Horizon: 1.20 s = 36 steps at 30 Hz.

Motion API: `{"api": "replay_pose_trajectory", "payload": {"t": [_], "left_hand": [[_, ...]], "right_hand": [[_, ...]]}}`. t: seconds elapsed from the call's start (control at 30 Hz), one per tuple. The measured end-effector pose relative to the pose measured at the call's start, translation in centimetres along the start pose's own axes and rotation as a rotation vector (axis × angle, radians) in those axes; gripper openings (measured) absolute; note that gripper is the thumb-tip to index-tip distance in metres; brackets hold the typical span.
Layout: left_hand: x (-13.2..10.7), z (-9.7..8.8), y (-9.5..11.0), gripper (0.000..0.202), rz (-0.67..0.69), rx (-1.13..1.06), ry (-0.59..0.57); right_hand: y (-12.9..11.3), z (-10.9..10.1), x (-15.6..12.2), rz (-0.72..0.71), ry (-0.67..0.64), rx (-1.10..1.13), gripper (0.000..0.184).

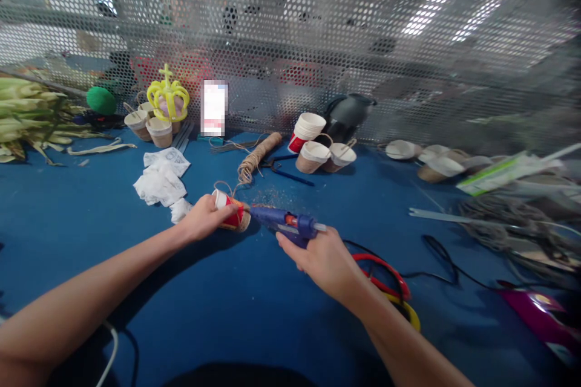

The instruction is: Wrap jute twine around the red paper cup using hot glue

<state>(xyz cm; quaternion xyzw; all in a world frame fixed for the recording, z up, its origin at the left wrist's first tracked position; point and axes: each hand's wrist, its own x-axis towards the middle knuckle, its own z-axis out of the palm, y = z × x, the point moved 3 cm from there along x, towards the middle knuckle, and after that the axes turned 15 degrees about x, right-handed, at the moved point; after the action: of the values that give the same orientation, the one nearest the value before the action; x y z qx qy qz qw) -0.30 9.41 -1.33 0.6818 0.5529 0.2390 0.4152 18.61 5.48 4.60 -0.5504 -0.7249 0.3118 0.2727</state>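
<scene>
My left hand (203,217) is closed around a red and white paper cup (237,216) tipped on its side, its white rim toward the left. Brown twine wraps the cup's base end, and a strand runs up toward a twine roll (259,156). In my right hand (327,257) is a blue glue gun (285,222), with a clear glue stick poking from its back. The gun's nozzle points left and is at the twined end of the cup; whether it touches I cannot tell.
Twine-wrapped cups (313,156) stand behind, near blue-handled pliers (290,174). Crumpled white tissues (161,178) lie left. A yellow crown ornament (167,97), a phone (214,107) and corn husks (27,115) line the back. Red-handled scissors (385,272) and a black cord (438,254) lie right.
</scene>
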Motion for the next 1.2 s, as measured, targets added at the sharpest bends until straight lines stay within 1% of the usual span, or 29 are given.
{"api": "replay_pose_trajectory", "payload": {"t": [0.13,0.23,0.43,0.67,0.8,0.9,1.03,1.2], "left_hand": [[-0.1,-0.1,0.0,0.039,-0.021,0.040,0.017],[-0.3,-0.2,0.4,0.036,-0.013,0.036,0.016],[-0.6,-0.5,1.2,0.032,-0.003,0.175,0.036],[-0.5,-0.3,1.0,0.032,-0.003,0.190,0.040],[-0.4,-0.2,0.7,0.033,0.001,0.176,0.031],[-0.4,-0.3,0.7,0.033,0.009,0.171,0.047],[-0.5,-0.3,1.0,0.032,0.006,0.199,0.051],[-0.6,-0.3,1.0,0.031,0.003,0.184,0.035]], "right_hand": [[0.0,0.1,0.1,0.004,-0.008,0.002,0.026],[0.1,0.1,0.2,0.041,-0.015,0.017,0.026],[0.1,0.2,0.3,0.084,-0.024,0.008,0.027],[-0.2,-0.1,0.4,0.056,-0.026,0.001,0.030],[-0.1,-0.1,0.1,0.106,-0.040,0.006,0.029],[0.0,-0.1,0.2,0.139,-0.033,0.006,0.029],[0.0,0.0,0.3,0.156,-0.021,0.009,0.030],[-0.2,0.0,0.3,0.175,-0.035,0.026,0.030]]}}
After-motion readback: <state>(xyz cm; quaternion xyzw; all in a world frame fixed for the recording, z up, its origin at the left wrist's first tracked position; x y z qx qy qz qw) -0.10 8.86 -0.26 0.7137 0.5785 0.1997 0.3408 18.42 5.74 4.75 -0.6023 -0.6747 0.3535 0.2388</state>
